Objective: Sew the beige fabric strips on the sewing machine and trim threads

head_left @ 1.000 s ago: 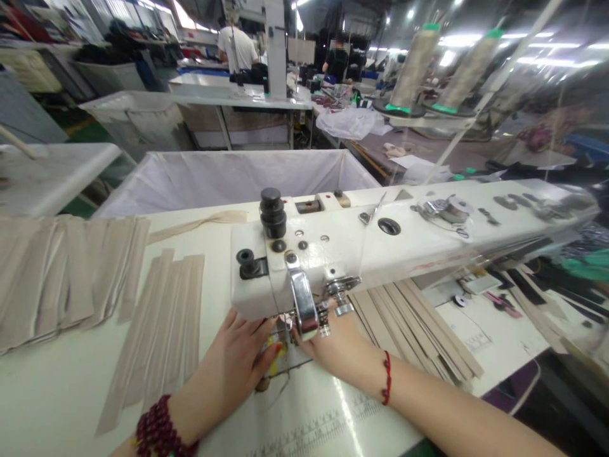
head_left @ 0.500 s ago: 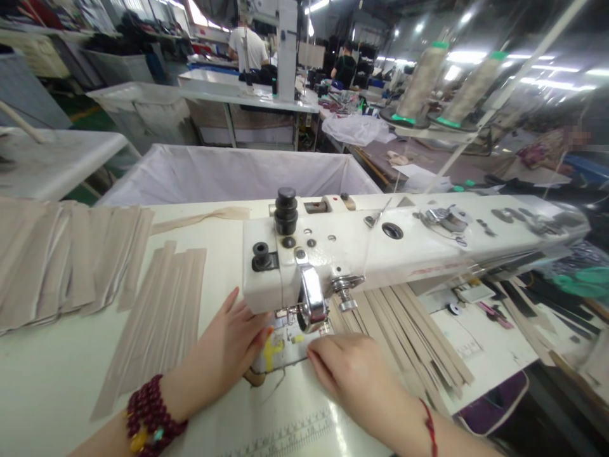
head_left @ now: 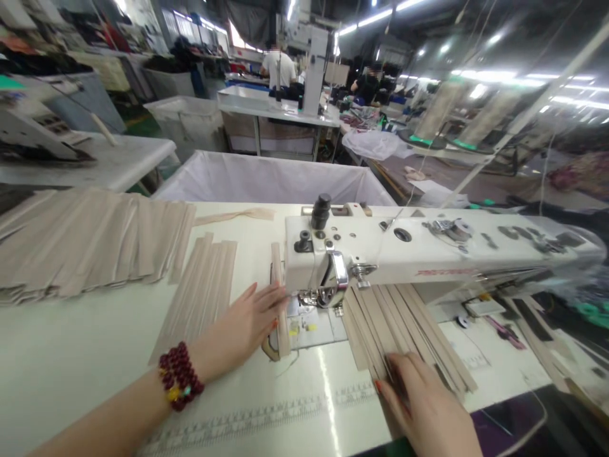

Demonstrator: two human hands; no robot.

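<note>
White sewing machine (head_left: 399, 252) spans ctr. to rt. of frame; beige strips (head_left: 402, 324) fan out lower rt., person's R hand (head_left: 428, 400) on them, grip unclear; L hand (head_left: 247, 327), ctr., spread apart, rests on single strip (head_left: 283, 336).

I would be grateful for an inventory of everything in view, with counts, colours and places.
Sewing machine: one, white, centre to right
Worktable: one, cream, foreground
Single strip: one, beige, left of machine
Strip pile: many, beige, far left
Smaller strip group: several, beige, beside the pile
Right strips: several, beige, from under machine arm
Thread cones: two, beige, upper right
Lined bin: one, whitish, behind machine
Co-workers: at least two, white and dark tops, background
Bracelet beads: many, dark red, left wrist
Left hand: one, orange-red nails, on single strip
Right hand: one, orange-red nails, at right strips
</note>
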